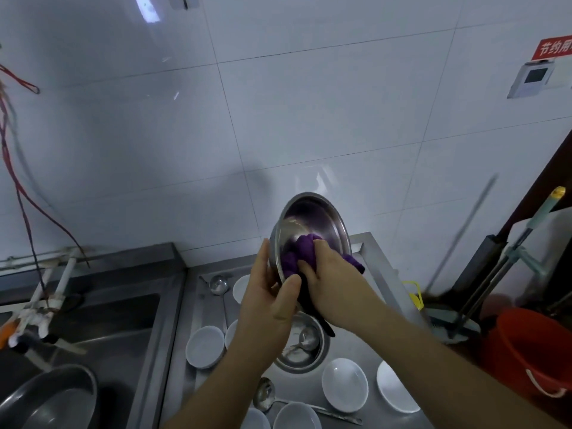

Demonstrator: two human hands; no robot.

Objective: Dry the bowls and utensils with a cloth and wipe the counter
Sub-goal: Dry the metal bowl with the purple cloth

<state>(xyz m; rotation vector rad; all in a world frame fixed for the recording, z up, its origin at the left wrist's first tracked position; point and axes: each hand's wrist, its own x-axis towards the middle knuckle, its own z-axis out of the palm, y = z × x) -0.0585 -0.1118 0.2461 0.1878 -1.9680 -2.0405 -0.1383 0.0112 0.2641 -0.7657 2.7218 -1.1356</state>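
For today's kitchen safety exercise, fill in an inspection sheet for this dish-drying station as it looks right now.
Surface: steel counter, crowded with dishes.
Job's things: steel bowl tilted, purple cloth inside; white bowls; ladles.
Clutter: second steel bowl holding spoons.
Grippers: left hand grips the bowl's rim; right hand presses the cloth.
Cables: red cord hanging by the sink.
Surroundings: orange bucket, mop handle, tiled wall.

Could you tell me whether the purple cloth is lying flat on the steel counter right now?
No, the right hand presses the purple cloth inside the tilted round steel bowl held by the left hand.
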